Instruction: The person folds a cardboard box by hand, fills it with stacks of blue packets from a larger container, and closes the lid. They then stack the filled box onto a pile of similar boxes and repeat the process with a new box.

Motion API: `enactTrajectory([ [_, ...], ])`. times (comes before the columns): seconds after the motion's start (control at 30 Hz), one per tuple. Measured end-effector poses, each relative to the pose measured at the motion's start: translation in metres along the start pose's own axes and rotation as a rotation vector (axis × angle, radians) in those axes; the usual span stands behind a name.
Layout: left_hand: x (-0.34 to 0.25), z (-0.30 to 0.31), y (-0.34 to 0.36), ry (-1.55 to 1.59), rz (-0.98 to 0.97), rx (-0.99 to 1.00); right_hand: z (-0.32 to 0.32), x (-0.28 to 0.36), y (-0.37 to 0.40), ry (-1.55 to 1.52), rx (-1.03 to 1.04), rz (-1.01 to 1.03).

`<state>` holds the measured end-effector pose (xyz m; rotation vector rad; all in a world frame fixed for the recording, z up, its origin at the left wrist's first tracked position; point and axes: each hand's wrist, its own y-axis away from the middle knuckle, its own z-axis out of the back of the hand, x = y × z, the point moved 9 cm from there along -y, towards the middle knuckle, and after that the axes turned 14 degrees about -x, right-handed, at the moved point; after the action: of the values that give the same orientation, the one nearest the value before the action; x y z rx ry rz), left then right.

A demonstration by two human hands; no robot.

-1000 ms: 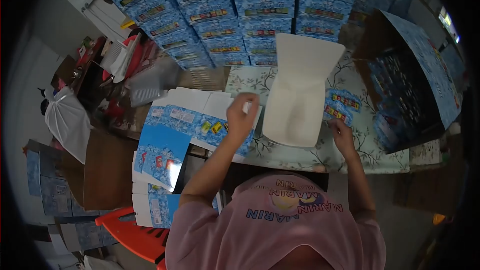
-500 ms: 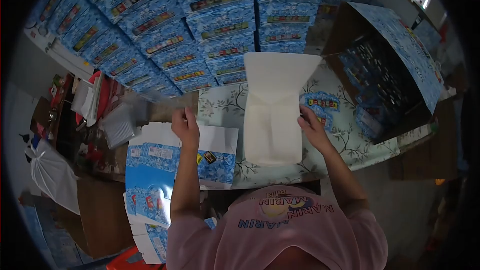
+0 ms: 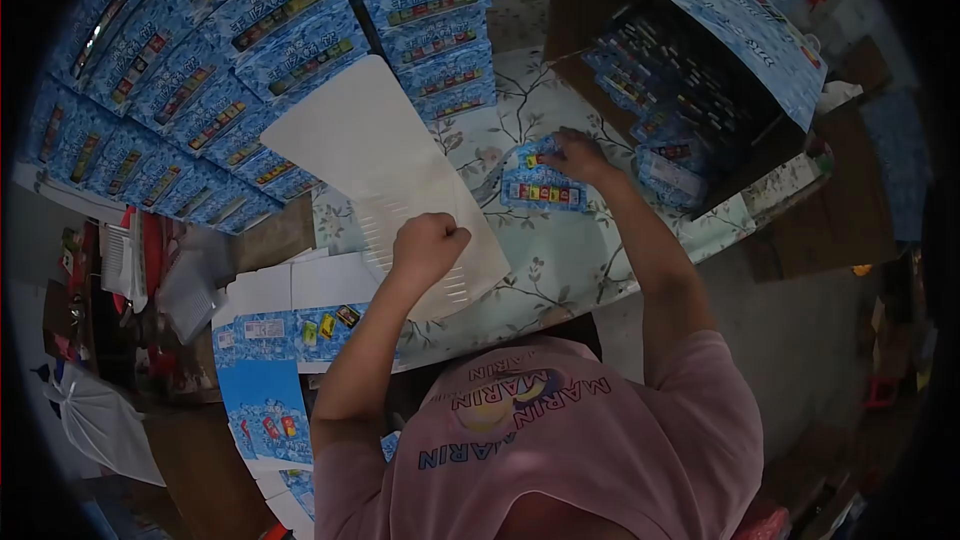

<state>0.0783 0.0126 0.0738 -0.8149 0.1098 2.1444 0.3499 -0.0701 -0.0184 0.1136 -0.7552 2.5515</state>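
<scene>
The white open box (image 3: 400, 155) lies tilted on the floral cloth, its flap toward the upper left. Over its lower part is my left hand (image 3: 430, 245), closed like a fist. Ribs of a clear plastic tray (image 3: 383, 225) show on both sides of that hand; what its curled fingers hold is hidden. To the right, my right hand (image 3: 580, 154) pinches the edge of a blue packet (image 3: 530, 152). Just below it, another blue packet (image 3: 545, 194) with a row of coloured pictures lies on the cloth.
Stacks of blue printed boxes (image 3: 290, 25) rise behind the table. An open carton (image 3: 590, 35) at the right holds many blue packets. Flat printed cardboard (image 3: 262, 330) lies at the left, near clear plastic trays (image 3: 190, 290) and a white bag (image 3: 95, 420).
The view has shifted to the right. My left hand has moved onto the white box, which now lies slanted with a ribbed clear tray in it. My right hand has left the box for the blue packets.
</scene>
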Motion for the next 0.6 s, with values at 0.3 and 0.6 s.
enactTrajectory([
  [0.3, 0.029, -0.054, -0.030, 0.225, 0.351, 0.194, 0.037, 0.036, 0.042, -0.085, 0.179, -0.156],
  [0.6, -0.032, -0.020, 0.051, 0.053, -0.177, 0.233, -0.002, -0.013, 0.038, -0.527, 0.360, -0.374],
])
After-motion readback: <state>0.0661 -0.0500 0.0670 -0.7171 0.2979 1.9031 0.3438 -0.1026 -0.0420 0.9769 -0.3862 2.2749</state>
